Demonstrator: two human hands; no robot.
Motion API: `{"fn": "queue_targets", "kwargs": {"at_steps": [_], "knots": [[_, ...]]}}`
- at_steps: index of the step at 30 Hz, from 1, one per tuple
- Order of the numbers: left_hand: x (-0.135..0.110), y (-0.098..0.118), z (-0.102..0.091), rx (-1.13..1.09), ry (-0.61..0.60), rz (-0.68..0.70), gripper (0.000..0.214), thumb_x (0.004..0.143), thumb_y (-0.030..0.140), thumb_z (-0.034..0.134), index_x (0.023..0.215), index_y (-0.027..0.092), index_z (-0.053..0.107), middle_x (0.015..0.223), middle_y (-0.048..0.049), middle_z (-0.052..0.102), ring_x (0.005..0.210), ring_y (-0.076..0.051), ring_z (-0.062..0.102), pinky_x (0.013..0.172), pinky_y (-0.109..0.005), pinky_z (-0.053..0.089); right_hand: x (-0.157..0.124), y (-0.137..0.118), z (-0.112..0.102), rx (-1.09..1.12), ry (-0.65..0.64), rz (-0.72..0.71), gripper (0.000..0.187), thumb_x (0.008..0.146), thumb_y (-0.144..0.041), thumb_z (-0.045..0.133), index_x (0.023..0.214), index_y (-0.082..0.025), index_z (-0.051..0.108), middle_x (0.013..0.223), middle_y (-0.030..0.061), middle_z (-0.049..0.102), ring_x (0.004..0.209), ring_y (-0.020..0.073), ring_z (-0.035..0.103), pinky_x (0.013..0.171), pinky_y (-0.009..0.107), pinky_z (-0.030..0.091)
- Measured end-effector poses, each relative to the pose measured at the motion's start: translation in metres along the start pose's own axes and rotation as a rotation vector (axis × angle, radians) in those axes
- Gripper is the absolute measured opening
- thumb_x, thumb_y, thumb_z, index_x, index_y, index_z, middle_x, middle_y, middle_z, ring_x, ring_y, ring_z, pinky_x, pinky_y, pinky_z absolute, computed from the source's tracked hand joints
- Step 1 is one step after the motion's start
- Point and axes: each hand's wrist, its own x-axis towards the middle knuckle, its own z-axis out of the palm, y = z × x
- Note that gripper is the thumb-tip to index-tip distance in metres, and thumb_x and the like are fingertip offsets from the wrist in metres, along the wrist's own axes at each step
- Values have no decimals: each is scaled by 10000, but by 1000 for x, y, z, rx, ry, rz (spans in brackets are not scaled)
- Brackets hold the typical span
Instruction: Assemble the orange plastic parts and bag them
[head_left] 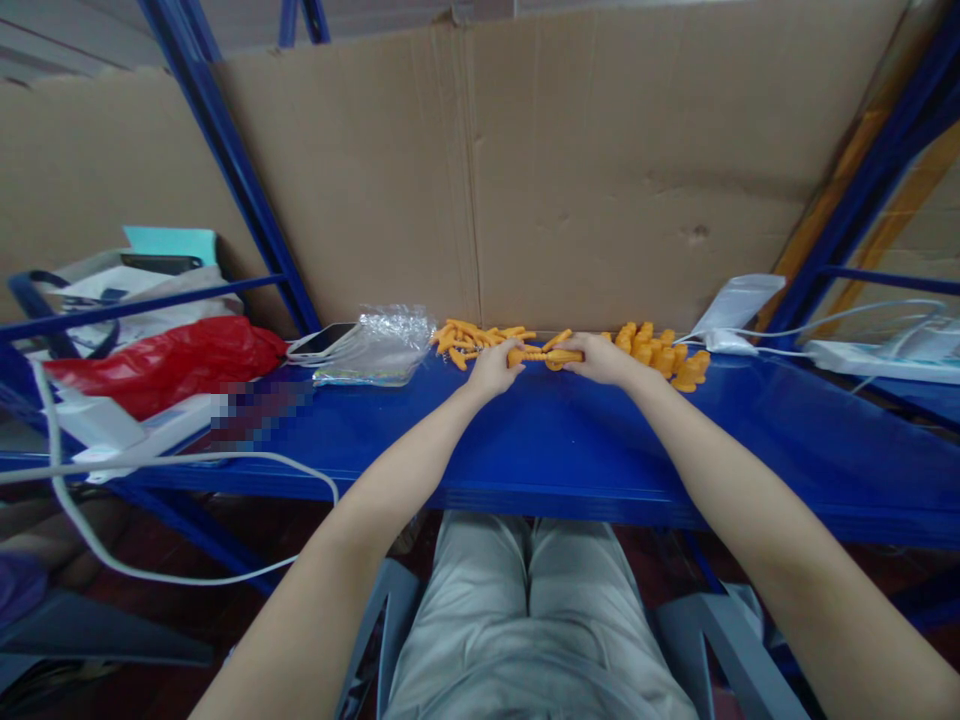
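Both hands meet over the blue shelf top. Between them is an orange plastic piece with a ridged, screw-like middle. Its left end sits in the closed fingers of my left hand. My right hand is closed around the right end, where the orange is wider; I cannot tell whether this is one part or two joined. Behind my left hand lies a loose pile of thin orange plastic parts. To the right of my right hand stand several rounded orange plastic figures in rows.
Left of the pile are a clear plastic bag and a phone. A red plastic bag and a white power strip lie farther left, with a white cable looping down. Cardboard walls the back; blue posts flank it.
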Motion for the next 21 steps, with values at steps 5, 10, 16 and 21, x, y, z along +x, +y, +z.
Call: {"fn": "queue_targets", "kwargs": {"at_steps": [5, 10, 16, 21], "knots": [[1, 3, -2, -47, -14, 10, 307, 797, 111, 667, 1097, 180, 663, 862, -53, 727, 895, -241, 704, 839, -361, 534, 1, 1, -1, 59, 37, 68, 332, 764, -116, 690, 1078, -197, 763, 1093, 79, 747, 1013, 242, 692, 932, 355, 518], [3, 1, -3, -22, 52, 30, 278, 781, 98, 673, 1046, 186, 674, 885, -61, 735, 913, -242, 703, 863, -356, 529, -2, 5, -5, 208, 89, 226, 594, 682, -154, 818, 1255, -150, 662, 1219, 141, 687, 995, 244, 700, 924, 393, 553], [4, -5, 0, -19, 94, 48, 244, 776, 135, 683, 1011, 203, 679, 875, -50, 736, 899, -245, 704, 863, -349, 530, -4, 17, -1, 509, 97, 313, 377, 711, -204, 820, 1052, -166, 662, 1025, 93, 727, 854, 197, 718, 770, 345, 609], [4, -5, 0, -25, 82, 7, 256, 773, 148, 677, 1021, 206, 672, 843, -45, 730, 871, -250, 704, 847, -356, 532, -3, 12, -2, 623, 84, 364, 225, 730, -182, 806, 916, -164, 681, 910, 74, 752, 847, 193, 728, 820, 338, 609]]}}
